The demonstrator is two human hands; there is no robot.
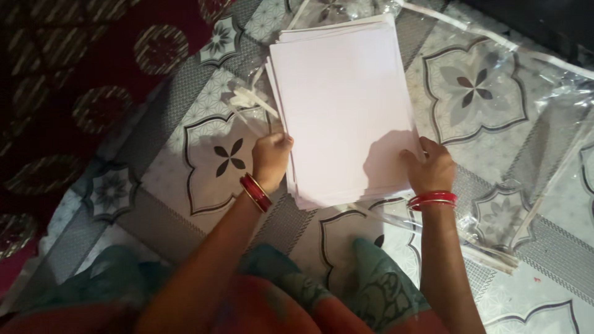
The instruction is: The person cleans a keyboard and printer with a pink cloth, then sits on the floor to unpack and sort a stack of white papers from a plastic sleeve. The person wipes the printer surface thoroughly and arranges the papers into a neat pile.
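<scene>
While squaring a stack of white paper (343, 105) on the patterned floor (476, 86): left hand (270, 159) and right hand (431, 167) gripping its near corners; light, floppy, slippery, best held by the edges.

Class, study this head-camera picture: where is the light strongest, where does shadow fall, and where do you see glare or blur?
Head view: light is strongest on the paper stack; the right hand casts a soft shadow on it; the left hand shadows the patterned mat; clear plastic sheet glints at right; the maroon cloth lies dim, slightly soft.
</scene>
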